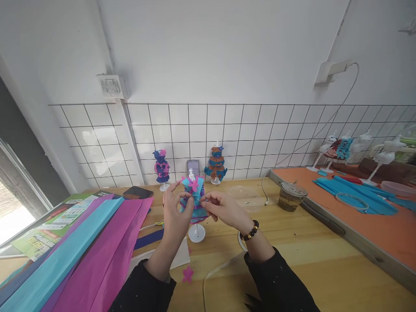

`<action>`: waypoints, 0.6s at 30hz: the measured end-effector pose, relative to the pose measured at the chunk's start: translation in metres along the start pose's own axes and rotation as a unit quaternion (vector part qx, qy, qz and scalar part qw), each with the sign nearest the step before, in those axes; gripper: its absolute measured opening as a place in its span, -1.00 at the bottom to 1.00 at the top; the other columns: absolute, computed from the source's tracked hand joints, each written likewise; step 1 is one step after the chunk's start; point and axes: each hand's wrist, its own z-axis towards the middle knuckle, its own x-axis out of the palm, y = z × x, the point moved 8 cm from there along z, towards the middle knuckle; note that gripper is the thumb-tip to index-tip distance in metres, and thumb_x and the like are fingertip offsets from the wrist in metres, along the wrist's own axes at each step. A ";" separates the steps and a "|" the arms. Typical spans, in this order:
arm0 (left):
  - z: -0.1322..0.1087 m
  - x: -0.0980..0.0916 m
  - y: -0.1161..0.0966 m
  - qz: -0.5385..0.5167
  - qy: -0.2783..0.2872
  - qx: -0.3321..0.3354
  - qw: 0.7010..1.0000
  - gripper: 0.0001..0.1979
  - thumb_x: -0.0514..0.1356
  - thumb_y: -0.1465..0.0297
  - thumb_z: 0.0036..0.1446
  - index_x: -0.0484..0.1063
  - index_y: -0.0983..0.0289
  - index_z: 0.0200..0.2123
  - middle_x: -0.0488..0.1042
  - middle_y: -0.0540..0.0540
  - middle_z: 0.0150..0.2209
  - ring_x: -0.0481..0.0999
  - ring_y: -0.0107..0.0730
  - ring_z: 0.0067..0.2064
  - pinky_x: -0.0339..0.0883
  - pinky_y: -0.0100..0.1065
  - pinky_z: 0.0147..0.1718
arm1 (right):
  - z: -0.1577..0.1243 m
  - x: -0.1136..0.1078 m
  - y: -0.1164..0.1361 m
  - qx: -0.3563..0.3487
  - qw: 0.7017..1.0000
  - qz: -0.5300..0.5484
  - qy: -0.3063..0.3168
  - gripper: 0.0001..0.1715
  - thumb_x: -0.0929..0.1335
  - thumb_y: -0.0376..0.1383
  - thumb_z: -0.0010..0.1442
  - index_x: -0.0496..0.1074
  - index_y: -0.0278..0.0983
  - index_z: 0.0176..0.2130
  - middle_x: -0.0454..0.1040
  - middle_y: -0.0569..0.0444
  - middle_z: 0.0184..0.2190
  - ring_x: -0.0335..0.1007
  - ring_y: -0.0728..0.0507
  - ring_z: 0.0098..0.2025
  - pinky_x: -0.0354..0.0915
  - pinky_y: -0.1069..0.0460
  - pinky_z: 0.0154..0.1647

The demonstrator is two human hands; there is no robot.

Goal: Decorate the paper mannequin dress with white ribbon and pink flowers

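Note:
A miniature dress form on a round white stand wears a light-blue crepe-paper dress with purple and pink edging. A pink paper flower sits on its chest. My left hand is at the left of the dress waist, thumb and forefinger curled in against the paper. From the right, my right hand pinches at the same waist, its other fingers folded. Any small piece between the fingertips is too fine to make out. A loose pink paper flower lies on the table in front.
Two dressed forms, one blue and pink, one brown and teal, stand by the tiled wall with a phone between. Crepe-paper sheets cover the left. A lidded glass jar, a cable and an orange surface lie rightward.

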 end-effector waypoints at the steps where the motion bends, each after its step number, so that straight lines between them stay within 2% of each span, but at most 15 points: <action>1: 0.000 0.000 0.000 -0.004 0.001 -0.004 1.000 -0.97 0.16 0.42 0.02 0.39 0.22 -0.44 0.29 0.14 0.01 0.23 -0.15 0.12 0.12 -0.03 0.03 | 0.002 0.002 -0.002 0.002 1.000 0.004 -0.005 -0.75 0.29 -0.17 0.10 0.39 -0.30 -0.28 0.28 0.24 -0.70 0.16 0.08 -0.71 0.06 0.16 -0.70; 7: 0.001 0.000 0.001 -0.018 0.006 -0.014 1.000 -0.98 0.15 0.43 0.02 0.37 0.23 -0.44 0.29 0.15 0.01 0.21 -0.14 0.14 0.09 -0.01 0.05 | 0.007 0.007 -0.005 -0.002 0.999 0.019 -0.048 -0.76 0.27 -0.22 0.12 0.38 -0.31 -0.25 0.31 0.25 -0.72 0.12 0.09 -0.76 0.06 0.17 -0.73; 14: 0.001 0.002 0.002 -0.023 0.014 -0.006 1.000 -0.98 0.14 0.43 0.02 0.37 0.23 -0.42 0.28 0.14 0.03 0.22 -0.15 0.13 0.09 -0.01 0.07 | 0.010 0.016 -0.004 -0.020 0.997 0.076 -0.027 -0.77 0.26 -0.21 0.13 0.38 -0.29 -0.25 0.25 0.27 -0.74 0.08 0.09 -0.77 -0.02 0.18 -0.77; 18: -0.001 0.005 0.002 -0.030 0.025 -0.007 0.999 -0.98 0.14 0.44 0.03 0.35 0.22 -0.42 0.25 0.14 0.06 0.20 -0.15 0.15 0.09 -0.01 0.07 | 0.011 0.018 -0.008 -0.009 0.995 0.091 -0.036 -0.76 0.25 -0.22 0.13 0.36 -0.29 -0.21 0.24 0.27 -0.73 0.07 0.09 -0.77 -0.02 0.17 -0.76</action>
